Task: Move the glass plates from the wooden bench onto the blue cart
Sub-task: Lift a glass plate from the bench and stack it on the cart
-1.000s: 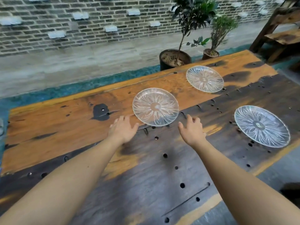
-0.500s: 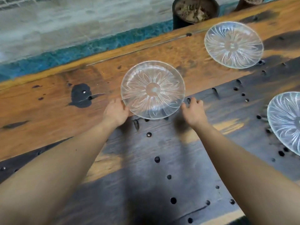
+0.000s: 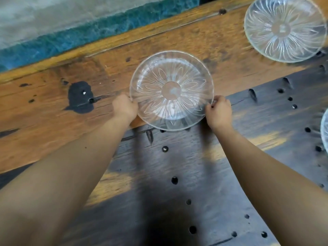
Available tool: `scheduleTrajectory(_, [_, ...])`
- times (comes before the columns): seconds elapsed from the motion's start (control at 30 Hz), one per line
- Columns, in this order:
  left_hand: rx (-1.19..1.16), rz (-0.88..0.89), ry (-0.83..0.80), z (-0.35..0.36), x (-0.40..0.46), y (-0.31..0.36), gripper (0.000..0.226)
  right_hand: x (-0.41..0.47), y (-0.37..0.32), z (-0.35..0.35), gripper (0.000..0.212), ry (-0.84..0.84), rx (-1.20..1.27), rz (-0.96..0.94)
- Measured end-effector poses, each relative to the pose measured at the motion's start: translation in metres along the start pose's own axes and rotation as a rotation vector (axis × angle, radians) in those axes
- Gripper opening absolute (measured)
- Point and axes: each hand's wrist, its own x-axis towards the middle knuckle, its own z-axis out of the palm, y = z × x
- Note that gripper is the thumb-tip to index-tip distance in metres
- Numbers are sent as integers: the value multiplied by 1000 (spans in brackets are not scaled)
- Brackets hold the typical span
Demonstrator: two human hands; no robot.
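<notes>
A clear glass plate (image 3: 171, 90) with a cut flower pattern is in the middle of the wooden bench (image 3: 53, 107). My left hand (image 3: 124, 108) grips its left rim and my right hand (image 3: 219, 112) grips its right rim. I cannot tell whether the plate still touches the wood. A second glass plate (image 3: 284, 28) lies flat at the bench's far right. The edge of a third plate (image 3: 325, 129) shows at the right border. The blue cart is out of view.
The bench has an orange far half and a dark near half (image 3: 177, 192) dotted with round holes. Beyond its far edge runs a teal strip (image 3: 88, 36) and grey paving.
Both hands went from resting short of the plate to closing on its left and right rims. The view has dropped closer to the bench, so the potted plants and wall are gone from sight.
</notes>
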Motion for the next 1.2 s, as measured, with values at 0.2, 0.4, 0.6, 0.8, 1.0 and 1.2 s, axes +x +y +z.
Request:
scheduleTrajectory(0.2, [-74,-44,3,-1,-1,-5,25,0,-1,0,25,-5,19,52])
scheduleTrajectory(0.4, [-108,-24,-15,-34,-24,-20,22,-29,-18,-14,28,-7,72,9])
scheduleTrajectory(0.6, [-126,-30,66,-74,-60,-42,29,-65,-47,-25,28,7,63,-69])
scheduleTrajectory(0.8, [-99,-29,176,-115,-98,-83,28,-117,-74,-31,27,-22,83,-152])
scheduleTrajectory(1.0, [-122,-60,269,-169,-138,-144,24,-183,-118,-23,27,-25,48,-282])
scheduleTrajectory(1.2, [-154,-80,350,-225,-184,-221,22,-262,-162,-2,24,-32,33,-406])
